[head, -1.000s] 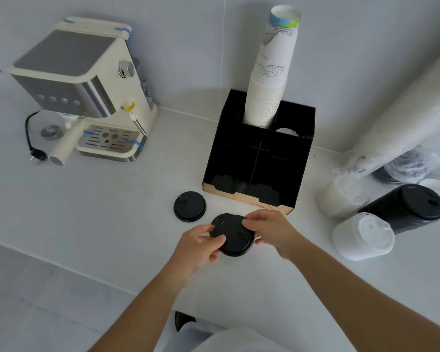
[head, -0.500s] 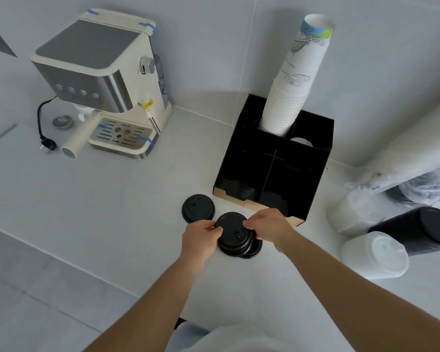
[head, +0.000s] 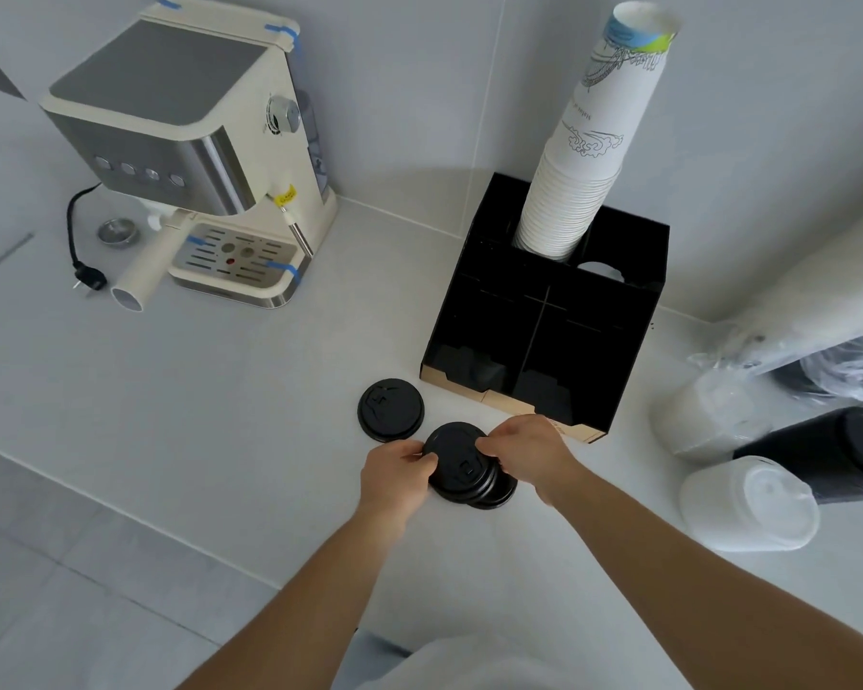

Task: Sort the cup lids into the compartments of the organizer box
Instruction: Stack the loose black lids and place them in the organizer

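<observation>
No text, brand or number is legible. The stack of paper cups [head: 586,156] bears a line-drawn cloud motif and a short vertical line of print, too small to read. A yellow tag [head: 285,195] on the steam wand of the coffee machine [head: 185,141] carries dark marks, unreadable. The black lids [head: 462,465] and the single black lid [head: 390,409] show embossed marks only, not decipherable.
</observation>
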Motion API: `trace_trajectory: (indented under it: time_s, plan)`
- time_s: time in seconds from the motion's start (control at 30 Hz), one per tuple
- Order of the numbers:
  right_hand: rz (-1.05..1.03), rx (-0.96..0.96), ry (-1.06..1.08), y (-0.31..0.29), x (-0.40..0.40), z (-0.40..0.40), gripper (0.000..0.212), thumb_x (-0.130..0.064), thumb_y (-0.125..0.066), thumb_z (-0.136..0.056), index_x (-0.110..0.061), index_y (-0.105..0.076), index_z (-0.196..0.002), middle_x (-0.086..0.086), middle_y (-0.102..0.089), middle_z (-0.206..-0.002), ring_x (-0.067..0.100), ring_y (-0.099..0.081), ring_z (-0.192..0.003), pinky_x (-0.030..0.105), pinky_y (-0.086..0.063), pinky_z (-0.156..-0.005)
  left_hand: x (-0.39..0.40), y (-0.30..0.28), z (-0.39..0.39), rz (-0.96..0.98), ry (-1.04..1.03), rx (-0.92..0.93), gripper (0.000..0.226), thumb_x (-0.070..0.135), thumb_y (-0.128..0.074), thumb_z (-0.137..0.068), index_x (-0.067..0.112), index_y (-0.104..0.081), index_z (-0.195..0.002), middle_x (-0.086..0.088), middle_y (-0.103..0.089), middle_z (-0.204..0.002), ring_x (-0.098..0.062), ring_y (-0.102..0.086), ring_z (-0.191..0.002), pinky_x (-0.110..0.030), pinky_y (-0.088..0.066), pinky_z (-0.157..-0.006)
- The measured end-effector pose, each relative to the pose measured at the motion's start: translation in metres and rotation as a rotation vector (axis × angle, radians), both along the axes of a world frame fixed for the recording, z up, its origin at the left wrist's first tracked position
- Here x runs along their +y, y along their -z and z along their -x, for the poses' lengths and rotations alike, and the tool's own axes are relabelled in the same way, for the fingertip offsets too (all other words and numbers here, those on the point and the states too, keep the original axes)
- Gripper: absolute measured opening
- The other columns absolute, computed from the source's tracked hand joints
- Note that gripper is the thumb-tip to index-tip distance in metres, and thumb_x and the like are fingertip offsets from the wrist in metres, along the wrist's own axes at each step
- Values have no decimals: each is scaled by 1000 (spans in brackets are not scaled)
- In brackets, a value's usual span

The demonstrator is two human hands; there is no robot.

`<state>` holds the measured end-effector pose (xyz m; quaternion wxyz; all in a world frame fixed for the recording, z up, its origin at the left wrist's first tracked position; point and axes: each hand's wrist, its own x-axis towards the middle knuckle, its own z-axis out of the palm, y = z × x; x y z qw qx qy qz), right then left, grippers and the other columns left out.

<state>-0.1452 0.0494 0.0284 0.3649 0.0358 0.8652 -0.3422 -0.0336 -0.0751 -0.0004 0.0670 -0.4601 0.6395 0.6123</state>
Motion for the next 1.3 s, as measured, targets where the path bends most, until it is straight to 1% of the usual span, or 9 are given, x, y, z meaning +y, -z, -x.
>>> trace_trajectory:
  time_s: [0.13, 0.23, 0.37, 0.57, 0.77, 0.9, 1.07, 1.2, 1.3]
  plan:
    - [54, -4, 45, 0, 2, -3, 11, -22, -75, -81, -13, -73, -88, 5, -68, -85, 21, -63, -81, 33, -58, -75, 0, -17, -2, -77, -86, 24, 11, 11, -65, -78, 11, -70, -68, -19, -70, -87, -35, -68, -90, -46, -60, -82]
    - [145, -52, 103, -1, 4, -7, 16, -18, -77, -80, -13, -74, -94, 8, -71, -93, 23, -68, -85, 40, -62, -84, -2, -15, -5, -210, -226, 58, 13, 3, -66, -85, 11, -69, -94, -13, -68, -101, -28, -69, -94, -27, -60, -70]
    - [236, -68, 107, -2, 9, -13, 35, -14, -81, -77, -16, -70, -109, 3, -70, -105, 24, -69, -98, 39, -60, -90, -4, -17, -13, -216, -197, 14, 31, 14, -68, -84, 17, -64, -115, -13, -68, -101, -23, -66, -82, -35, -58, -83]
    - [308, -53, 145, -3, 19, -24, 32, -20, -82, -75, -16, -72, -106, 0, -73, -102, 22, -71, -95, 40, -58, -94, 1, -28, -25, -371, -250, 107, 33, 6, -66, -87, 15, -59, -119, -18, -70, -108, -30, -73, -92, -30, -59, -69]
    - [455, -166, 201, -12, 31, -44, 32, -6, -76, -82, -13, -68, -112, 7, -73, -110, 29, -72, -97, 34, -63, -75, 12, -32, -40, -431, -272, 186, 33, 0, -64, -87, 14, -60, -118, -18, -70, -110, -29, -72, -96, -31, -60, -74]
    - [477, -188, 234, -10, 41, -53, 37, -4, -76, -82, -11, -67, -116, 9, -74, -111, 29, -72, -97, 31, -61, -68, 16, -25, -52, -439, -169, 139, 34, 6, -65, -88, 18, -59, -120, -14, -72, -108, -27, -74, -94, -35, -59, -80]
    - [433, -217, 162, -9, 51, -59, 37, -2, -77, -80, -13, -69, -114, 8, -75, -107, 30, -72, -95, 34, -60, -72, 13, -26, -54, -401, -37, 139, 38, 11, -67, -88, 21, -57, -123, -11, -69, -113, -25, -71, -99, -31, -58, -79]
    - [369, -204, 28, -13, 53, -58, 33, -3, -77, -79, -19, -70, -107, 4, -74, -106, 26, -71, -96, 36, -62, -77, 5, -29, -48, -202, 254, 104, 47, 21, -71, -83, 25, -59, -129, 1, -67, -115, -17, -65, -108, -41, -51, -100]
    - [321, -166, -74, -18, 53, -55, 35, -5, -80, -76, -22, -70, -105, 2, -72, -110, 26, -71, -94, 34, -61, -78, -1, -34, -43, -100, 448, 83, 47, 24, -73, -78, 28, -66, -124, 7, -69, -112, -13, -68, -103, -39, -52, -99]
